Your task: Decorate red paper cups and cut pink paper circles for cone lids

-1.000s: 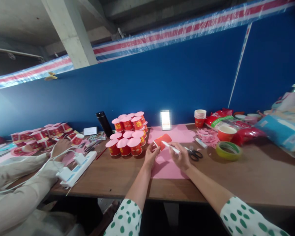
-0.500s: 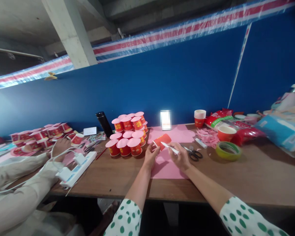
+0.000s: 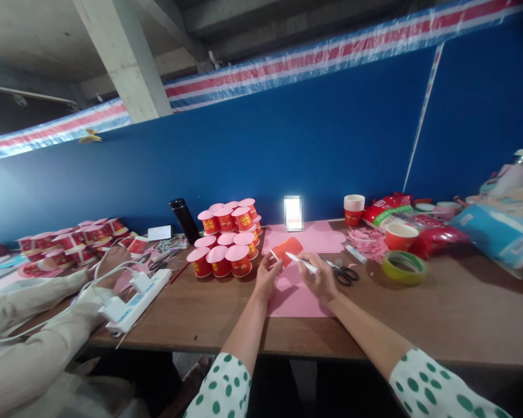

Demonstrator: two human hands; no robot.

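A red paper cup (image 3: 290,249) is tilted on its side over the pink paper (image 3: 298,296), with my left hand (image 3: 268,276) closed around its rim end. Between the fingers of my right hand (image 3: 321,281) is a slim white pen-like tube (image 3: 303,263), its pointed tip against or just in front of the cup; contact cannot be made out. Black-handled scissors (image 3: 346,274) lie just right of that hand. Left of my hands, red cups with pink paper discs on top (image 3: 239,253) stand stacked in tiers.
Yellow-green tape (image 3: 404,268), a red cup (image 3: 401,237), pink scraps (image 3: 368,244) and stacked cups (image 3: 354,210) sit to the right. A glowing blurred screen (image 3: 293,213) stands behind. To the left are a black flask (image 3: 185,220), a power strip (image 3: 139,302) and a co-worker's hand (image 3: 113,264).
My hands, the cup and the white tube hold nearly the same position. At the left, the co-worker's hand and the cup beside it have shifted slightly.
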